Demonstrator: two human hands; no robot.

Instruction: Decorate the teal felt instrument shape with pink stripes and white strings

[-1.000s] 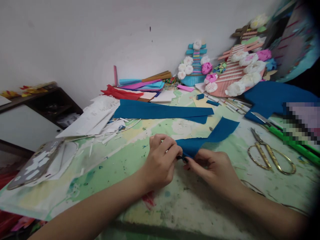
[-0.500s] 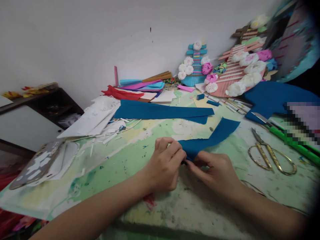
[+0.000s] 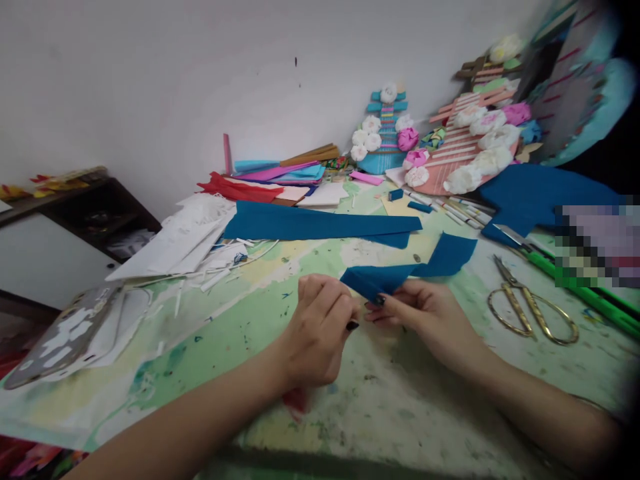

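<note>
A strip of dark blue crepe paper [image 3: 383,279] is pinched between the thumb and fingers of my right hand [image 3: 425,310]. Its far end bends up and away to the right, over the table. My left hand [image 3: 323,327] is closed just left of the strip, its fingers curled together. Whatever those fingers hold, if anything, is hidden. Behind both hands lies a longer folded piece of the same blue paper [image 3: 320,222]. Gold-handled scissors [image 3: 525,307] rest on the table to the right of my right hand.
A green box cutter [image 3: 565,270] lies at the right, near a large blue sheet [image 3: 540,193]. White paper scraps [image 3: 175,233] and a phone case [image 3: 65,333] are at the left. Paper-flower crafts [image 3: 385,133] stand along the wall. Pens [image 3: 450,210] lie before them.
My left hand has come away from the blue strip and moved slightly left. My right hand now pinches the strip, with its thumb on top of the paper. The view has shifted slightly.
</note>
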